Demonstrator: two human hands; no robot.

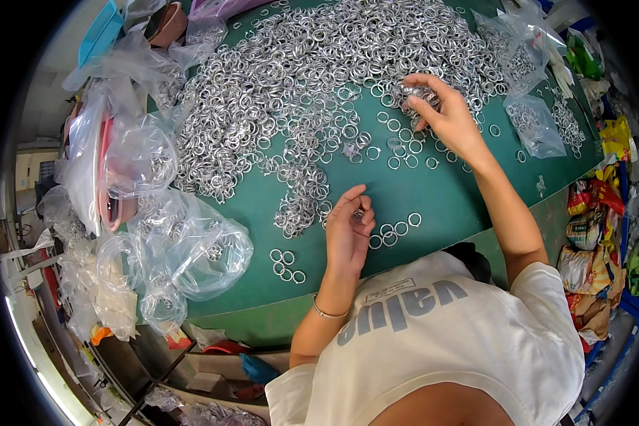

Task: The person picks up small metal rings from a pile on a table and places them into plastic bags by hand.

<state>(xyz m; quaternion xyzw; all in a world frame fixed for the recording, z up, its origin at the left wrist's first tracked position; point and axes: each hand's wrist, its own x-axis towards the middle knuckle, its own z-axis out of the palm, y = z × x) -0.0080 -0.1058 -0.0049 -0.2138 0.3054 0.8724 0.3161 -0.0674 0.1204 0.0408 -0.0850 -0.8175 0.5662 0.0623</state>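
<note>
My right hand (pixel 445 113) is closed round a clump of small silver metal rings (pixel 420 94) at the near edge of the big pile (pixel 319 50). Fingers curled, my left hand (pixel 349 231) rests low over the table with a few silver rings (pixel 358 215) in its grasp, partly hidden by the fingers. Just right of it, several rings (pixel 389 233) lie in a short row. A small cluster of rings (pixel 285 264) sits to its left. Loose rings (pixel 405 135) are scattered below my right hand, and a tongue of heaped rings (pixel 302 192) reaches toward my left hand.
The green tabletop (pixel 447 206) carries it all. Clear plastic bags with rings (pixel 192 248) and a pink basin (pixel 110 177) crowd the left side. A bag of rings (pixel 534 126) lies at the right. Colourful packages (pixel 589 234) stand beyond the right edge; a blue tray (pixel 99 32) is far left.
</note>
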